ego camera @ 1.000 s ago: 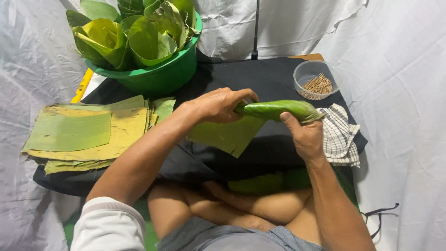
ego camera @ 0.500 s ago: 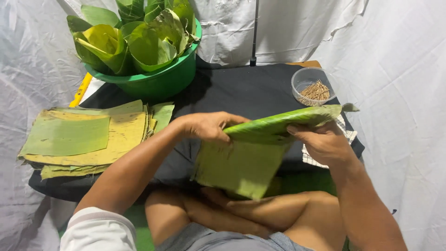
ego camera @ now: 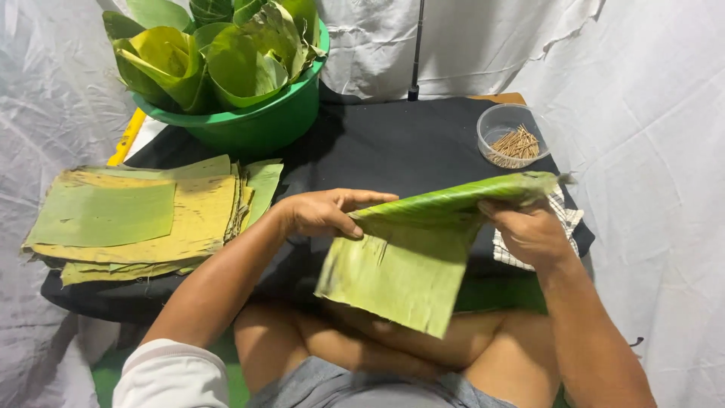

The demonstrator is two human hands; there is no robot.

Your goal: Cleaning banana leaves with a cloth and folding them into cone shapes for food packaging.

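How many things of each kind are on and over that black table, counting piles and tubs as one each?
Leaf held in both hands: 1
Stack of cut leaves: 1
Green basin of folded leaves: 1
Clear tub of wooden picks: 1
Checked cloth: 1
Hands: 2, left hand and right hand
Total: 7

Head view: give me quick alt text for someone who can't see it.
Both hands, left hand and right hand, hold a partly unrolled banana leaf above a black-covered table. Leaf stack left, green basin of folded leaves behind, stick container right.
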